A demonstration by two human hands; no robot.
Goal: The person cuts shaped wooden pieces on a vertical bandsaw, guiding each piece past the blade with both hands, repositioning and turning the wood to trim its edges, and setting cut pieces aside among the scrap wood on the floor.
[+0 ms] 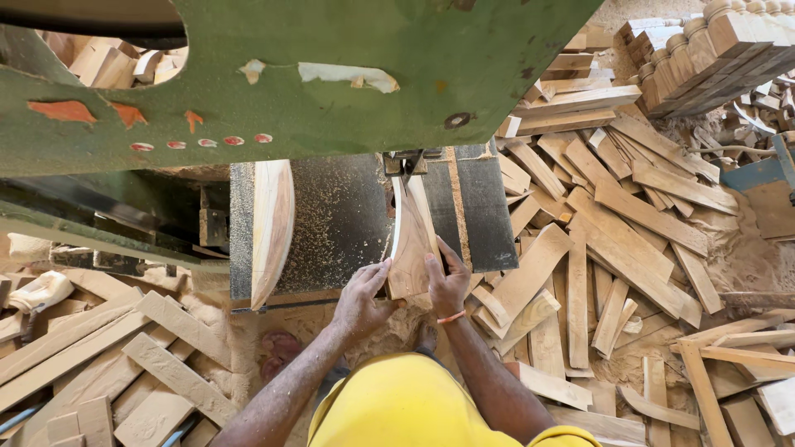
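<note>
The big green saw machine [331, 74] is filling the top of the view, and everything here is placed from it. Just under its green cover, the dark saw table [339, 223] is sitting, dusted with sawdust. To the right of the machine, a big heap of wood offcuts [629, 240] is lying on the floor. On the table, left of the blade, 1 long curved wood strip [272, 223] is resting.

Right below the blade guard, the curved wood piece [410, 244] is lying flat on the table, its far end touching the blade area. The left hand [362, 298] is pressing its near left edge, fingers together. The right hand [448, 281] is pressing flat on its right side.

It looks like the cutting step is going on. The next push needs slow, steady steering, with fingers kept away from the blade.
</note>
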